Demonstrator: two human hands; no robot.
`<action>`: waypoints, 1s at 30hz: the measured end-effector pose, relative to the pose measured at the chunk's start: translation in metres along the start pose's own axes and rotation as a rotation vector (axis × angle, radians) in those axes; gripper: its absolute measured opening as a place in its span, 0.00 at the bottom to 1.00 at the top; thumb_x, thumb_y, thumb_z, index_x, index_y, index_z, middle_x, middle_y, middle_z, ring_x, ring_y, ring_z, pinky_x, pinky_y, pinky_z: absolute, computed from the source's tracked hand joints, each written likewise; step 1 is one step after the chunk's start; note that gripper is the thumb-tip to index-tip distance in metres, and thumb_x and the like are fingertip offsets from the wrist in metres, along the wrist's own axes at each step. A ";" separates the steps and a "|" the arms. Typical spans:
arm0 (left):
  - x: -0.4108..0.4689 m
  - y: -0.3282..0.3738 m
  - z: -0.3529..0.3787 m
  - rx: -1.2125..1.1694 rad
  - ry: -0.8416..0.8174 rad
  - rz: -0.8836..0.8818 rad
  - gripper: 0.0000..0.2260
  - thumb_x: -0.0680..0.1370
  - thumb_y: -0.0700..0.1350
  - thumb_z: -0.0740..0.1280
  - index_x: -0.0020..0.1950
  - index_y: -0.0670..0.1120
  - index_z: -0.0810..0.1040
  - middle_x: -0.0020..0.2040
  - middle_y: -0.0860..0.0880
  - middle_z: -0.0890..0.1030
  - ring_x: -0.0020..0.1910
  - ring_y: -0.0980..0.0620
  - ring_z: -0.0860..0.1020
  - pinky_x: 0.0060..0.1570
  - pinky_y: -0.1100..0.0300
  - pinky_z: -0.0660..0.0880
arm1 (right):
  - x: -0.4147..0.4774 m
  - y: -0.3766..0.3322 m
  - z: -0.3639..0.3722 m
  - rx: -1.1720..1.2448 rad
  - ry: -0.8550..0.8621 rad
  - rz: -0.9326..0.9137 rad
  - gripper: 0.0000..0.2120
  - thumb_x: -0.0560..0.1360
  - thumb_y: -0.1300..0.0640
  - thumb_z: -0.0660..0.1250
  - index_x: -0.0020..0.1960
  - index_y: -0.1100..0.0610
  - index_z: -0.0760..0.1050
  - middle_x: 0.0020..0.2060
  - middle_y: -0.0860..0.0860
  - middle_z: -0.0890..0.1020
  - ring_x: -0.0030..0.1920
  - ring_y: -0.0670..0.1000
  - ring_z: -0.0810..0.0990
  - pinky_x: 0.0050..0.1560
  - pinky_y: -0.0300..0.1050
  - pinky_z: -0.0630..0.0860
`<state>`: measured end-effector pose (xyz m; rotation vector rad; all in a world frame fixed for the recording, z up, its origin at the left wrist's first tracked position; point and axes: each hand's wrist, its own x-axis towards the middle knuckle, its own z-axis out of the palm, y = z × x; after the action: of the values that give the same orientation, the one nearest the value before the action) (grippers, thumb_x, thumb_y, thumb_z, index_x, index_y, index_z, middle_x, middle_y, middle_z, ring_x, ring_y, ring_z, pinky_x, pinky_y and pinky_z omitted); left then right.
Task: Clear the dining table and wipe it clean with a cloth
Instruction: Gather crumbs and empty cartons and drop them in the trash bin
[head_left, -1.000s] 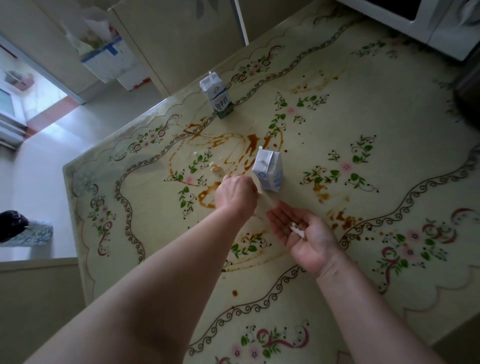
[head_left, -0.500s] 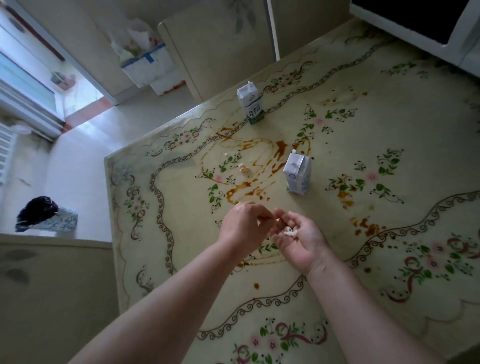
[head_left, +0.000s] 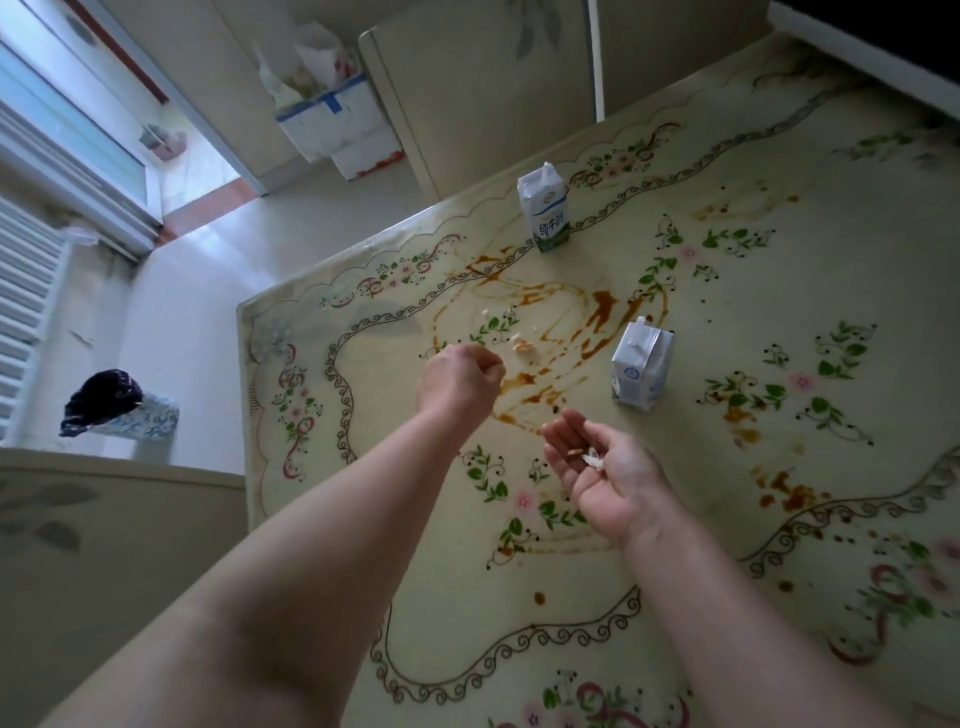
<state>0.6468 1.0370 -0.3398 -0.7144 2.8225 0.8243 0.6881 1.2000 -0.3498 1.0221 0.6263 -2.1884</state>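
1. The cream, glossy counter with a flower-and-scroll pattern (head_left: 571, 597) is the surface to be cleared and wiped; it is far from clean.
2. The left hand (head_left: 460, 382) reaches over the middle of the counter, knuckles up and fingers curled under. Whether they pinch anything cannot be told.
3. The right hand (head_left: 597, 467) is held apart from the left and nearer the person, palm up and cupped. A few small white and tan scraps (head_left: 584, 457) lie in it.
4. Pale loose crumbs (head_left: 522, 345) lie on the counter just beyond the left hand, so the picking-up is judged unfinished.
5. A white upright milk carton with a green base (head_left: 545, 213) stands near the far edge, and a white-and-blue upright carton (head_left: 641, 366) stands near the right hand. Neither is removed.
6. Brown smeared sauce stains (head_left: 545, 322) ring the crumbs, and further spots run across the right of the counter.
7. No cloth is in view, so wiping appears not yet begun and the task is judged to be at an early clearing stage.
8. A patterned bin with a dark liner (head_left: 117, 408) stands on the floor, a likely place for the scraps.
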 end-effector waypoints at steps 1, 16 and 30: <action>0.010 0.002 0.002 0.012 0.000 -0.013 0.05 0.77 0.50 0.69 0.51 0.53 0.83 0.51 0.53 0.82 0.46 0.52 0.80 0.49 0.53 0.80 | 0.003 -0.002 0.001 0.000 -0.004 -0.001 0.11 0.81 0.61 0.56 0.48 0.62 0.77 0.40 0.56 0.80 0.43 0.52 0.81 0.51 0.44 0.78; 0.071 0.028 0.027 0.267 -0.040 0.071 0.12 0.76 0.53 0.69 0.59 0.55 0.79 0.57 0.50 0.78 0.55 0.49 0.76 0.52 0.54 0.76 | 0.026 -0.004 0.015 -0.015 -0.052 -0.019 0.10 0.80 0.62 0.59 0.50 0.64 0.79 0.43 0.59 0.82 0.46 0.55 0.82 0.55 0.48 0.78; 0.062 0.024 0.018 0.182 -0.110 0.064 0.06 0.80 0.44 0.62 0.54 0.48 0.77 0.52 0.49 0.75 0.53 0.47 0.74 0.52 0.53 0.73 | 0.021 -0.006 0.013 -0.014 -0.044 -0.009 0.11 0.80 0.62 0.58 0.50 0.63 0.79 0.42 0.57 0.82 0.46 0.54 0.82 0.54 0.47 0.78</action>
<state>0.5808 1.0392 -0.3579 -0.5382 2.7872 0.5857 0.6669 1.1884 -0.3576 0.9624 0.6266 -2.2057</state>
